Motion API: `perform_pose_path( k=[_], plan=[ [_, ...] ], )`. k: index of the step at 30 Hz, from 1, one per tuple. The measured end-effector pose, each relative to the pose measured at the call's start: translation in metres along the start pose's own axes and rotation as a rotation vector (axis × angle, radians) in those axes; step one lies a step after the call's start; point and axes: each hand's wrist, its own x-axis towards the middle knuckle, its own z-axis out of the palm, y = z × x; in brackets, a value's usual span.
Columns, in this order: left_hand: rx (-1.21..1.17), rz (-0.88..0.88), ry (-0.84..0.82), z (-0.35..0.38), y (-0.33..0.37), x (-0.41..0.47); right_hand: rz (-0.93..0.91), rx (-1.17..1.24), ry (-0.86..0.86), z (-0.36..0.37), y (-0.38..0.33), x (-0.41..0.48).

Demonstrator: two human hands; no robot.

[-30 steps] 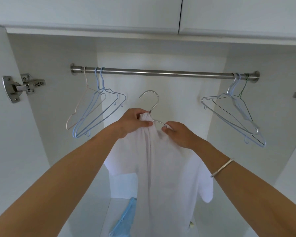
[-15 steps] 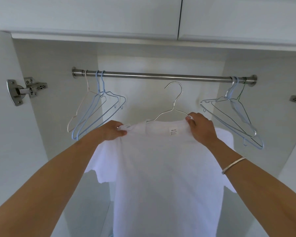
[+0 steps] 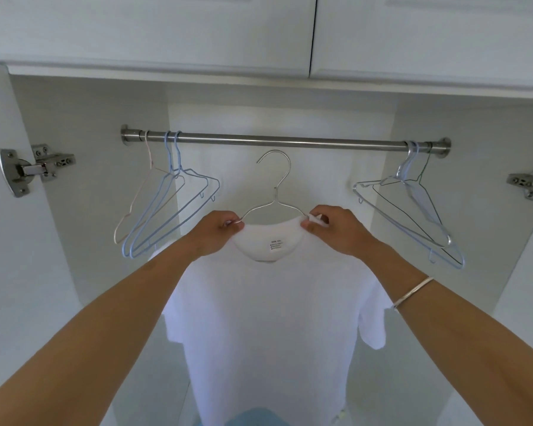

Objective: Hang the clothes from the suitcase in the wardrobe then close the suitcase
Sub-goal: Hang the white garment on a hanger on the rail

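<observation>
Two white cupboard doors (image 3: 148, 29) sit shut above a white back wall (image 3: 320, 124), steel hinges (image 3: 34, 170) on both sides, softly lit.

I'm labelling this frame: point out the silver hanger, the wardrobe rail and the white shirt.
silver hanger (image 3: 273, 151), head view, top of its hook.
wardrobe rail (image 3: 290, 142), head view, bare middle of bar.
white shirt (image 3: 274, 318), head view, its chest.
</observation>
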Motion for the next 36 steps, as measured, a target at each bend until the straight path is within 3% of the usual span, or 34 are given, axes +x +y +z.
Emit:
perform_pose_path(
  k=[5, 8, 15, 26, 28, 33, 36],
  plan=[
    [0.03, 0.035, 0.111, -0.005, -0.005, 0.004, 0.099, -0.194, -0.092, -0.014, 0.032, -0.015],
    [0.162, 0.083, 0.127, -0.005, -0.007, 0.014, 0.08, -0.193, -0.095, -0.014, 0.047, -0.023],
    [0.38, -0.121, 0.148, 0.005, 0.004, 0.019, 0.046, -0.269, 0.005, -0.022, 0.063, -0.032],
    [0.0, -0.071, 0.057, 0.023, 0.007, 0.025, 0.146, -0.338, 0.034, -0.023, 0.056, -0.042],
    [-0.053, -0.073, 0.025, 0.024, 0.017, 0.025, 0.116, -0.411, 0.065, -0.022, 0.054, -0.043],
    [-0.016, -0.031, -0.07, 0.034, 0.039, 0.033, -0.083, -0.576, 0.332, -0.032, 0.065, -0.042],
    [-0.036, 0.028, -0.127, 0.038, 0.049, 0.039, -0.135, -0.703, 0.353, -0.043, 0.08, -0.045]
  ],
)
